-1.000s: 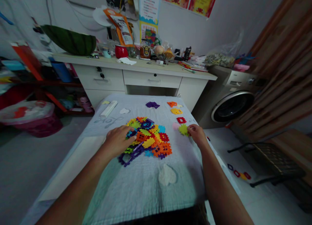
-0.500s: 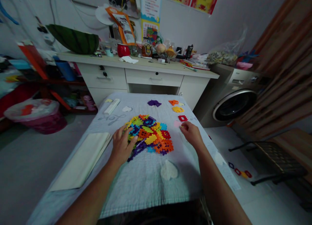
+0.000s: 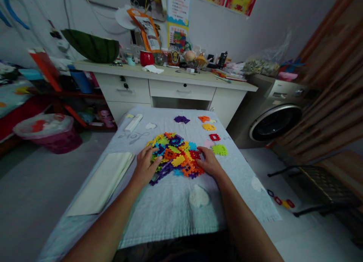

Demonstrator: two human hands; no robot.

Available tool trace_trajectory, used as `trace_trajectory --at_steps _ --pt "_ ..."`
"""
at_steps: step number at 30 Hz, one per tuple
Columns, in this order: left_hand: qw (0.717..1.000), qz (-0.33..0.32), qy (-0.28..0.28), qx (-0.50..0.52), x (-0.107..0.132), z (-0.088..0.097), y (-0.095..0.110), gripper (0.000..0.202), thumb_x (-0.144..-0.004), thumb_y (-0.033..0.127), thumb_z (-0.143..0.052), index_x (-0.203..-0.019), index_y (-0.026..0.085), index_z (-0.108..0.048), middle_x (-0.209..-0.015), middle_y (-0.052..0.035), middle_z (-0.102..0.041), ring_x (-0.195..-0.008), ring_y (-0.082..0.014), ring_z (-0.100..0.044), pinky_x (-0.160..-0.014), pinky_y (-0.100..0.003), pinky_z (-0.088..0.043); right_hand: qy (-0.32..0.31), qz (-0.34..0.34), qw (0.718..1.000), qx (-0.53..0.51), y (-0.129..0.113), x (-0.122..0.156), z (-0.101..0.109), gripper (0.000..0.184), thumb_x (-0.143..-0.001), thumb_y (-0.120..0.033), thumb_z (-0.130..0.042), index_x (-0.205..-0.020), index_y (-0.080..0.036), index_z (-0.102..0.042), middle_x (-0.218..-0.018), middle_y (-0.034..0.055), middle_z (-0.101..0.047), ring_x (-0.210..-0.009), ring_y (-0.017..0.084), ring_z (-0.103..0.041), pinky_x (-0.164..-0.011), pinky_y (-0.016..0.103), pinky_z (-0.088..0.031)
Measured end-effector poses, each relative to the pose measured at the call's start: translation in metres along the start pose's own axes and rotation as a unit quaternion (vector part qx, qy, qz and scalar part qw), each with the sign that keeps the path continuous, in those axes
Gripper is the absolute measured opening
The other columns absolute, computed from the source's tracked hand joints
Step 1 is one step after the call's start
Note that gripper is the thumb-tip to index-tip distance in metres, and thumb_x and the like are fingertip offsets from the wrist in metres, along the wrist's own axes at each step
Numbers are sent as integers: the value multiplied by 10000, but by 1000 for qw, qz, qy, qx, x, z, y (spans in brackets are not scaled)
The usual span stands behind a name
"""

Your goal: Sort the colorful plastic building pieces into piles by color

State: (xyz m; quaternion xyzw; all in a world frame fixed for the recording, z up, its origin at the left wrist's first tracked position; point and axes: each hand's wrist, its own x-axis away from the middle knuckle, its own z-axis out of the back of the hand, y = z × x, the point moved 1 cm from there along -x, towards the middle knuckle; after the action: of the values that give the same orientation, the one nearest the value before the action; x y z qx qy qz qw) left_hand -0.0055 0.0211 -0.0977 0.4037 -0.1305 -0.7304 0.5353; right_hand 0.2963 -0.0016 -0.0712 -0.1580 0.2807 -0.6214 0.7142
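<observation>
A heap of coloured interlocking plastic tiles [image 3: 176, 154] lies in the middle of a table covered with a pale blue cloth [image 3: 167, 212]. My left hand [image 3: 146, 165] rests on the heap's left side with fingers spread over the tiles. On the heap's right edge lies my right hand [image 3: 208, 163], fingers touching red and orange tiles. Small sorted piles sit to the right: green [image 3: 219, 150], red [image 3: 214, 137], yellow [image 3: 208, 127], orange [image 3: 203, 119], and purple [image 3: 182, 119] further back.
A folded cream cloth [image 3: 102, 182] lies at the table's left. A white desk [image 3: 170, 88] cluttered with a watermelon half [image 3: 92, 46] stands behind. A washing machine [image 3: 273, 116] is at right, a red bin [image 3: 48, 131] at left, and loose tiles [image 3: 279, 200] on the floor.
My right hand has left the green pile and moved left onto the heap's right edge. My left hand stays on the heap's left side. The view has shifted slightly.
</observation>
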Motion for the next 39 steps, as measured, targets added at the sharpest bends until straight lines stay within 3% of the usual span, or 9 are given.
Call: trace_trajectory --at_steps 8,17,25,28,33,39 --pt "1000 24 4 12 -1 1 0 403 -877 507 -495 -1155 241 -615 -1289 -93 -526 -1279 -279 -462 -1108 -493 -335 -5 -5 1000 -8 0 1 -3 515 -736 -208 -626 -1248 -184 -576 -1254 96 -617 -1175 255 -520 -1047 429 -349" --pt "1000 12 -6 5 -5 1 2 376 -879 477 -497 -1152 243 -609 -1285 -92 -530 -1279 -279 -463 -1098 -501 -346 14 14 999 -29 8 -1 -3 495 -729 -317 -704 -1193 -186 -594 -1095 79 -629 -1026 236 -559 -953 398 -411" --pt "1000 14 -12 -2 -5 -1 0 402 -868 502 -507 -1147 234 -615 -1292 -101 -527 -1292 -294 -452 -1106 -515 -333 119 -1 993 5 1 1 3 474 -758 -436 -706 -1145 -176 -621 -1061 98 -643 -999 250 -556 -917 391 -419" --pt "1000 19 -13 -1 -5 0 0 407 -867 512 -506 -1145 237 -617 -1305 -102 -518 -1295 -296 -448 -1106 -519 -332 142 -27 985 94 2 -12 19 461 -771 -483 -697 -1114 -180 -644 -1110 121 -640 -1062 285 -537 -947 427 -382" --pt "1000 21 -16 4 -3 3 2 384 -866 496 -511 -1132 243 -625 -1314 -100 -515 -1286 -295 -451 -1106 -527 -334 121 -127 957 230 15 -55 48 487 -775 -528 -686 -1115 -181 -654 -1123 161 -631 -1069 333 -528 -904 466 -368" --pt "999 24 -17 12 -3 3 2 393 -872 496 -509 -1149 239 -619 -1316 -102 -508 -1297 -293 -442 -1117 -527 -317 99 -186 938 274 33 -88 45 494 -767 -537 -684 -1067 -144 -665 -1087 214 -643 -1063 367 -534 -877 495 -367"
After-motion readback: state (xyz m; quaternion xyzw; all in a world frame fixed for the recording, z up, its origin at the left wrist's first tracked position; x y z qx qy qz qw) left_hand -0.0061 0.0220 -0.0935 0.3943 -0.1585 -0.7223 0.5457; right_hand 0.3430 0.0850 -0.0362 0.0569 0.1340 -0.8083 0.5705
